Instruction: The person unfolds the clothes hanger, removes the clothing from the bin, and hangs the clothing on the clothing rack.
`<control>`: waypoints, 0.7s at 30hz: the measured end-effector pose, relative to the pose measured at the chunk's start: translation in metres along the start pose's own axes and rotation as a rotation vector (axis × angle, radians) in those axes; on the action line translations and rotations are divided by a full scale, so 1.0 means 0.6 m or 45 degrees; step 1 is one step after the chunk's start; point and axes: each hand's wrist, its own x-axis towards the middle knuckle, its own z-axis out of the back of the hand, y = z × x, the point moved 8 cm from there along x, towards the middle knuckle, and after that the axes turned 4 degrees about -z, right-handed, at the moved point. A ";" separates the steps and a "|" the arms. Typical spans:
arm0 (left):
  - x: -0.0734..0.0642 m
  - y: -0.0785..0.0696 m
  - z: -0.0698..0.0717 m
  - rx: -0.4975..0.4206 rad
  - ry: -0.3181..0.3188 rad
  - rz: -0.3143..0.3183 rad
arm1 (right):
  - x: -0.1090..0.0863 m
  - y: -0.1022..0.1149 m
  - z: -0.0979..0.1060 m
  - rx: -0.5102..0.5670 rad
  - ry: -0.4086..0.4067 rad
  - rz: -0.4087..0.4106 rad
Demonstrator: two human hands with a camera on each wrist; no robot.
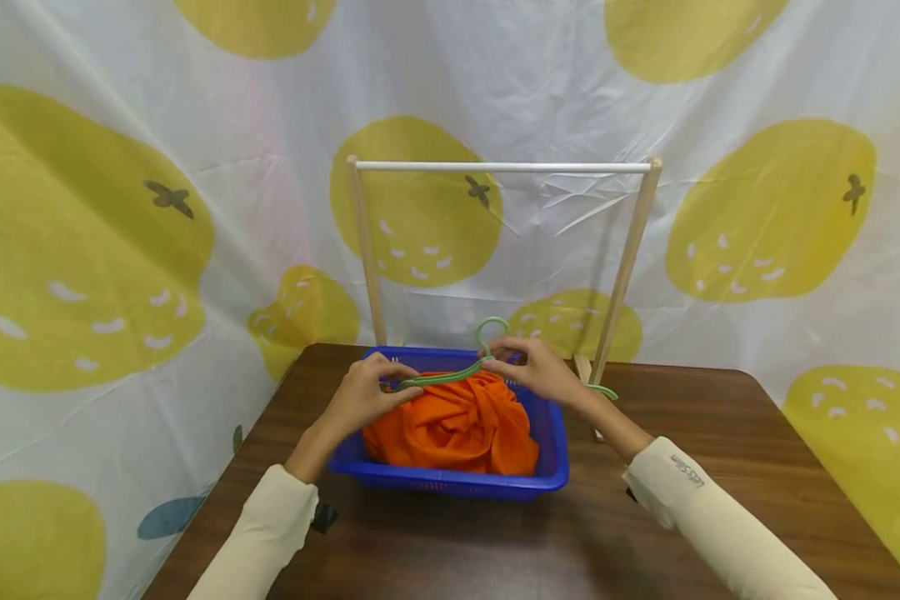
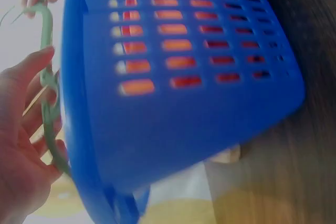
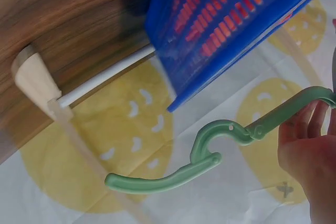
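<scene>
A green plastic clothes hanger is held above a blue basket by both hands. The left hand pinches its left arm, thumb and fingers on the strip. At the base of the hook, the right hand grips it with thumb and fingertips. In the right wrist view, one hanger arm reaches past that hand, with joints along its length. Bunched orange cloth fills the basket below. The left wrist view shows the left hand beside the basket's rim, fingers partly hidden behind the hanger.
Behind the basket stands a rack with a white rod and wooden posts; its right foot rests on the table. The brown wooden table extends to both sides. A lemon-print curtain hangs close behind.
</scene>
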 end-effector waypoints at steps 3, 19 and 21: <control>-0.007 0.020 0.001 0.059 0.043 0.061 | -0.011 -0.014 0.020 -0.043 -0.044 -0.018; -0.023 0.067 -0.009 0.314 0.138 0.063 | -0.081 -0.077 0.109 -0.171 -0.120 -0.130; -0.024 0.067 -0.012 0.340 0.160 0.070 | -0.086 -0.081 0.114 -0.183 -0.116 -0.130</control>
